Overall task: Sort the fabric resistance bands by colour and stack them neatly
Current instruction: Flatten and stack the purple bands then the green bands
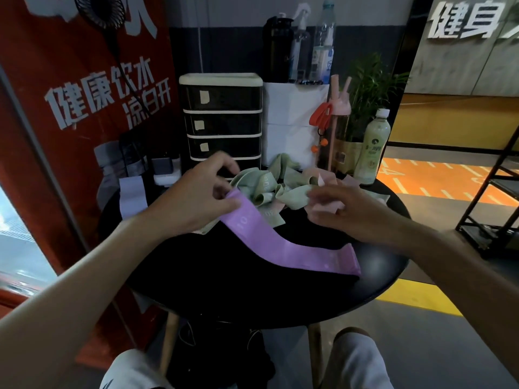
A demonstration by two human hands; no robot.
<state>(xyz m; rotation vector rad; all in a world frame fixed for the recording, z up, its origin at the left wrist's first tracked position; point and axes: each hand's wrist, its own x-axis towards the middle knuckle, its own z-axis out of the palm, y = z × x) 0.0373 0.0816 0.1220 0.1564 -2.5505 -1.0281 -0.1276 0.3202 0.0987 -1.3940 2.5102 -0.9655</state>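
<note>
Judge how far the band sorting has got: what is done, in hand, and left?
Done: nothing; no neat stack shows. In hand: the left hand pinches one end of a purple band trailing across the table. Left: the green bands and pink bands lie tangled in one heap.

Bare forearms (84, 276), pale shorts (362, 366) covering both thighs

On the round black table (252, 293), the left hand (196, 196) pinches one end of a purple band (283, 244), whose other end lies flat toward the near right edge. Behind it sits a tangle of green bands (269, 183) with pink bands (327, 206) alongside. The blurred right hand (346, 213) is at the pink ones, its grip unclear
</note>
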